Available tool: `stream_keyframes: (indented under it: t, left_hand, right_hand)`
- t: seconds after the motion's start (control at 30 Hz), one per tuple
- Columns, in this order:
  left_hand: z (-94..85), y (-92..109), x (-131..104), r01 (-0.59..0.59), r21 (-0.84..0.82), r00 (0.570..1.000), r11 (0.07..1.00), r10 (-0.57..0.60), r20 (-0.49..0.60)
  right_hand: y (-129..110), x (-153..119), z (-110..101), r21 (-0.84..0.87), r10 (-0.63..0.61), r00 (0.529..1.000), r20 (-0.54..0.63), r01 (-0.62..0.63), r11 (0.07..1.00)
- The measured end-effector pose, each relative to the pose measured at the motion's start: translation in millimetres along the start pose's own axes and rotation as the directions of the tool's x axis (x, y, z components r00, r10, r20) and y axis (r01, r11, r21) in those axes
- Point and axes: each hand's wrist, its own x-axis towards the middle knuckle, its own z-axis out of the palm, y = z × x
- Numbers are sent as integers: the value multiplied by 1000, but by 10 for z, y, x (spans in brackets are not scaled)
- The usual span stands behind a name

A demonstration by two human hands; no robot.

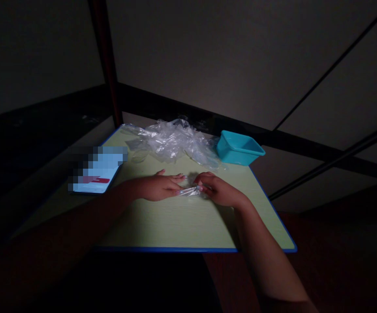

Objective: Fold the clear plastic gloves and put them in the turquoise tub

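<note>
A small clear plastic bag (191, 191) lies on the pale table between my two hands, stretched taut in thin creases. My left hand (161, 186) rests flat over its left end, palm down with the fingers extended and spread. At the other end, the bent fingers of my right hand (215, 188) pinch the plastic. Behind both hands spreads a loose heap of crumpled clear plastic bags (171, 141).
A turquoise plastic basket (237, 150) stands at the table's back right. On the left lies a lit phone or tablet (101, 171), partly pixelated. The table (175, 226) has a blue edge; pale panels rise behind it.
</note>
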Motion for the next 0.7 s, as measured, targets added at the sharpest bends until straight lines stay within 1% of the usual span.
stream_keyframes:
  t: [0.1,0.17,0.2,0.27,0.33,0.37,0.4,0.43,0.47,0.53,0.57,0.63,0.7]
  left_hand:
    - [15,-16,9,-19,-16,1000,1000,19,-13]
    - [20,-26,20,-24,-29,999,999,22,-47]
    - [19,-30,28,-29,-40,996,999,25,-85]
    - [5,-35,42,-55,-68,976,996,39,-215]
    - [-25,-37,52,-83,-98,928,992,41,-369]
    - [-44,-38,52,-80,-117,906,990,23,-423]
    - [-64,-40,49,-58,-148,892,987,-15,-452]
    - [-83,-46,43,-20,-191,887,981,-71,-456]
    - [-99,-55,34,28,-237,890,971,-132,-436]
    - [-125,-86,11,121,-308,898,944,-236,-370]
    - [-135,-108,-2,154,-323,901,934,-267,-343]
    - [-159,-156,-27,182,-311,913,933,-278,-299]
    - [-188,-195,-50,169,-292,934,941,-248,-256]
  right_hand:
    - [70,38,48,31,56,998,12,-56,998]
    - [114,56,74,52,103,995,-10,-102,993]
    - [132,63,82,63,126,992,-20,-125,990]
    - [161,75,92,85,165,986,-22,-163,983]
    - [182,90,97,97,191,981,-22,-188,977]
    - [190,99,100,100,199,980,-22,-196,976]
    - [198,110,105,100,206,978,-23,-203,974]
    - [205,121,113,98,213,977,-25,-209,973]
    - [211,133,123,96,220,975,-27,-217,971]
    - [219,153,149,87,238,971,-35,-234,968]
    - [221,160,164,83,245,969,-43,-241,967]
    - [222,169,192,80,254,965,-62,-249,965]
    - [222,172,210,82,254,964,-76,-248,965]
